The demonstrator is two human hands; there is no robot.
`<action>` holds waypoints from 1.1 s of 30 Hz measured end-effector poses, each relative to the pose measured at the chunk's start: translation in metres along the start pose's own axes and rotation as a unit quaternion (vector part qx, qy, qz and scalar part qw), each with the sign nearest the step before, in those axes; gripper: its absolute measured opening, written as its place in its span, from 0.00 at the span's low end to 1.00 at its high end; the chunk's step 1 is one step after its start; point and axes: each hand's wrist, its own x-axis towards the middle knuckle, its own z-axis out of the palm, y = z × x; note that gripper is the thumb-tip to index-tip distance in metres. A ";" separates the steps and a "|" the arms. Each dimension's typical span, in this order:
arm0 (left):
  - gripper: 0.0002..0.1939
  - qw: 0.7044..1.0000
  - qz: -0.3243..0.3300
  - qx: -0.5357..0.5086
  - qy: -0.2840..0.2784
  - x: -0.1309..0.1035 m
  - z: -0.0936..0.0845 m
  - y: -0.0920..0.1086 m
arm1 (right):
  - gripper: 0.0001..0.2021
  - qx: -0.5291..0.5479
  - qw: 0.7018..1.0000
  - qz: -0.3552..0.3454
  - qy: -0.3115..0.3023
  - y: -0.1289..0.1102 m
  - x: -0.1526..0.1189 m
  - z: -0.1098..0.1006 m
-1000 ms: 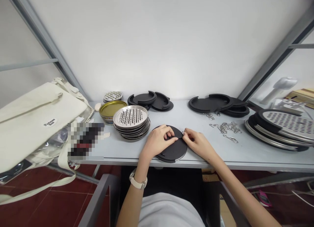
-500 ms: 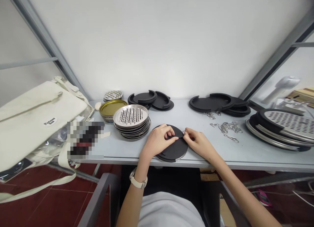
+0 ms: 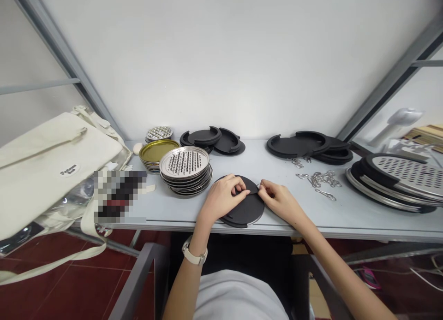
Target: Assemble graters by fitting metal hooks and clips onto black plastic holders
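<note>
Apparently midway, left hand [image 3: 226,196] holds a round black plastic disc [image 3: 245,211], right hand [image 3: 276,195] pinches silver wire [image 3: 258,186], with loose metal clips [image 3: 321,179] rightward.

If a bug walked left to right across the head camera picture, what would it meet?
Cream bag, silver grater stack, left hand, right hand, metal clips, big black-and-silver stack.

"What's on the left wrist [image 3: 198,246]?"

"A wristwatch with a cream strap [image 3: 194,257] and a rounded, silvery case (its dial is too small to make out)."

"And the clothing?"

"A white fabric top [image 3: 238,294], softly creased across the front; both forearms [image 3: 332,269] are bare."
</note>
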 end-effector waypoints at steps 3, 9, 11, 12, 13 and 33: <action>0.05 1.000 0.001 -0.001 0.003 0.000 0.000 0.000 | 0.13 -0.001 1.000 0.000 0.004 0.000 0.000 0.000; 0.06 1.000 0.000 0.003 -0.002 0.000 0.000 0.002 | 0.13 0.000 1.000 0.000 0.000 -0.001 0.000 -0.001; 0.06 1.000 0.002 0.004 0.000 0.000 0.000 0.002 | 0.14 0.000 1.000 0.002 -0.002 -0.001 0.000 -0.001; 0.06 1.000 0.003 0.004 0.000 0.000 0.000 0.002 | 0.14 0.001 1.000 0.003 -0.002 -0.001 0.000 -0.001; 0.06 1.000 0.003 0.004 0.000 0.000 0.000 0.001 | 0.14 0.001 1.000 0.003 -0.003 -0.001 0.001 -0.001; 0.04 1.000 0.004 0.001 0.000 0.000 0.000 0.000 | 0.14 -0.001 1.000 0.008 -0.014 0.001 0.001 0.000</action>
